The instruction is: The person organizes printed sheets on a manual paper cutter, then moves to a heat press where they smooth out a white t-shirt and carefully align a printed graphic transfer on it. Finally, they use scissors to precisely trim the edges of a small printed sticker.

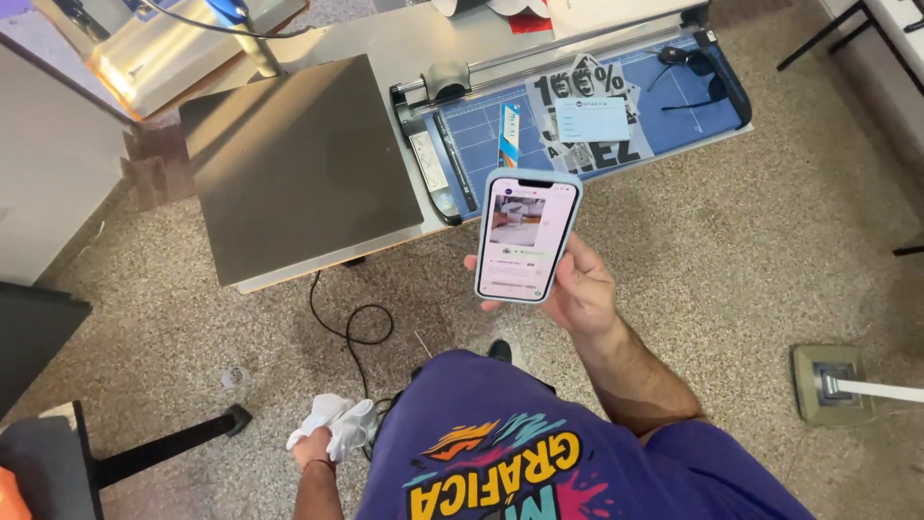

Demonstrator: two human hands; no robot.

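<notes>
Person standing, phone in one hand and cloth in the other.
At frame centre the right hand grips a lit smartphone; lower left, the left hand is clenched around a crumpled white cloth.

A flat dark grey metal platen is lying on a pale worktable, its near corner jutting out over a speckled stone floor. Just beside it, a blue gridded paper trimmer with a silver rail is sitting on the same table, and black-and-white printed sheets plus a small pale blue card are lying on its bed. A pair of dark glasses is resting near the trimmer's far end. A black power cable is looping across the floor below the platen. A square metal floor socket is sitting well apart at the right, with a white strip running from it.
</notes>
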